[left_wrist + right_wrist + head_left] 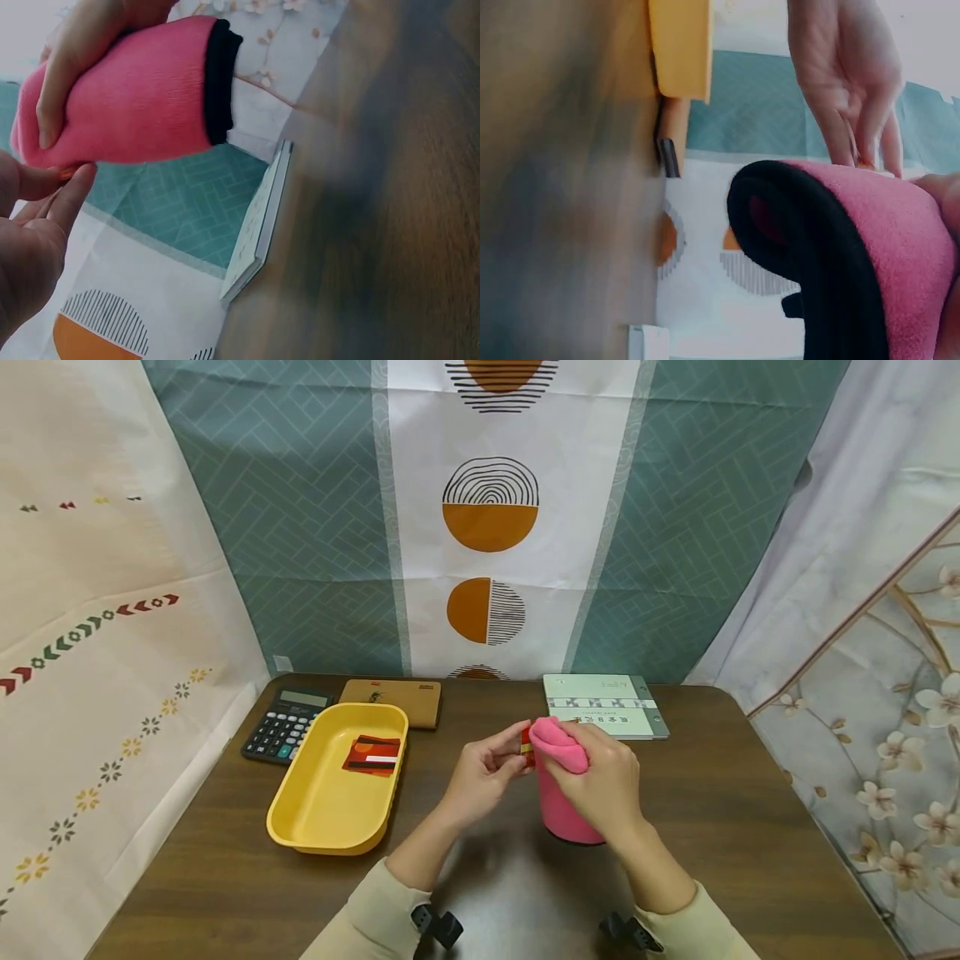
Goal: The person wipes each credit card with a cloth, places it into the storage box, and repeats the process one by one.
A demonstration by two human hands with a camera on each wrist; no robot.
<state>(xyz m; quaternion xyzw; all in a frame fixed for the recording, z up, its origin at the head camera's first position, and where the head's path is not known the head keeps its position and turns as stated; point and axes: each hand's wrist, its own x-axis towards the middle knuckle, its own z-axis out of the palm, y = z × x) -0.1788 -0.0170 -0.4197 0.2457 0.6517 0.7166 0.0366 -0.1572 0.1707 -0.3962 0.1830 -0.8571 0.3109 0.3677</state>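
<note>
My left hand pinches a small red card between thumb and fingers, above the middle of the table. In my right hand is a folded pink cloth with a black edge, gripped near its top so the lower part hangs down. The cloth's upper fold lies against the card and covers much of it. From the right wrist view, the cloth's black trim curls into a loop, with the left fingers just behind it. More red cards lie in a yellow tray to the left.
Behind the tray's left side sits a black calculator. A brown notebook lies at the back edge, partly behind the tray. At the back right is a pale green book. Patterned curtains hang around the wooden table.
</note>
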